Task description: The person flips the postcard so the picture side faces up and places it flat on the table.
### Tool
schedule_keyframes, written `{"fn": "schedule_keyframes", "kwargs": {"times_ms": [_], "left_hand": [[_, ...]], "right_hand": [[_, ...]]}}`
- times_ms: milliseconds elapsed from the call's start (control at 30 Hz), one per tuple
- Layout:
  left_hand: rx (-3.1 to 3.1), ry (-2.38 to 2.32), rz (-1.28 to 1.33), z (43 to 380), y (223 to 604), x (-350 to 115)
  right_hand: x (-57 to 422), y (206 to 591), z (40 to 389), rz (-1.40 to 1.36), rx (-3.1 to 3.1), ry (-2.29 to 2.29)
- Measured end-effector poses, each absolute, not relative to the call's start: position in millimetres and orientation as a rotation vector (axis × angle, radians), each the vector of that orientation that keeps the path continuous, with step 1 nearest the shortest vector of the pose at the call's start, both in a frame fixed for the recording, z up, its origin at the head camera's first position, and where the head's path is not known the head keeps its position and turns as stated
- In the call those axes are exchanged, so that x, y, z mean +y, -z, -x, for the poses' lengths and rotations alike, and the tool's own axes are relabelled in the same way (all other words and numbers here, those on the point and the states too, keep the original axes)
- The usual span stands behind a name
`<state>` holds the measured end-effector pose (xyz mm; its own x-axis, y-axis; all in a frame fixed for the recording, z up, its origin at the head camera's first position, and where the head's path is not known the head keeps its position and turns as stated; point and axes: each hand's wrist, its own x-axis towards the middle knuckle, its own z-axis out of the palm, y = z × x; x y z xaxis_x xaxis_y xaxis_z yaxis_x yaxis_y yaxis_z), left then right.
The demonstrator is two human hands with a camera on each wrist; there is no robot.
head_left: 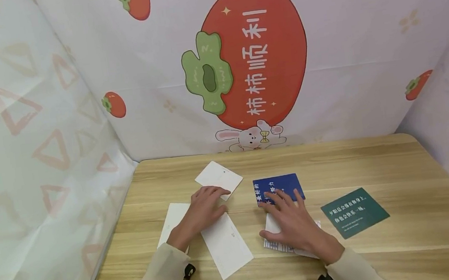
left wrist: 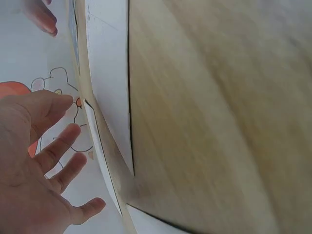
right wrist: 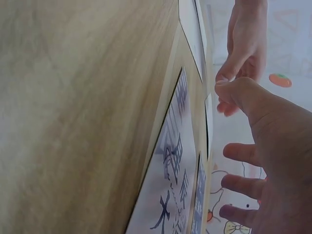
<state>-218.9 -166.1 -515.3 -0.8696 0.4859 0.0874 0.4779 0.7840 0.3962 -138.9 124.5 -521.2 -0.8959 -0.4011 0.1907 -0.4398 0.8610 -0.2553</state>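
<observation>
My left hand (head_left: 204,210) hovers with relaxed, spread fingers over the left group of white cards. Below it lie a long white card (head_left: 230,252), a white card at the left (head_left: 172,220) partly hidden by my wrist, and a white card farther back (head_left: 215,174). My right hand (head_left: 294,222), fingers apart, is above a printed card (right wrist: 168,180) with dark lettering, which it mostly covers in the head view. Just beyond its fingertips a dark blue card (head_left: 285,183) with white writing lies flat. Neither hand holds anything; the wrist views show gaps between fingers and cards.
A green card (head_left: 355,215) with white text lies to the right of my right hand. All the cards rest on a wooden table (head_left: 410,160). Behind it hangs a white backdrop (head_left: 348,98) with persimmon drawings, and a patterned sheet (head_left: 25,181) hangs at the left.
</observation>
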Motion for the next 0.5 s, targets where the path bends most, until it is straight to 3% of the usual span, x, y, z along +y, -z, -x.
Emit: {"fn": "schedule_keyframes", "kwargs": {"times_ms": [500], "left_hand": [[2.881,-0.638,-0.768,208.0,509.7,-208.7]], "right_hand": [[115.1,522.9,132.0,-0.692,-2.881,-0.49]]}}
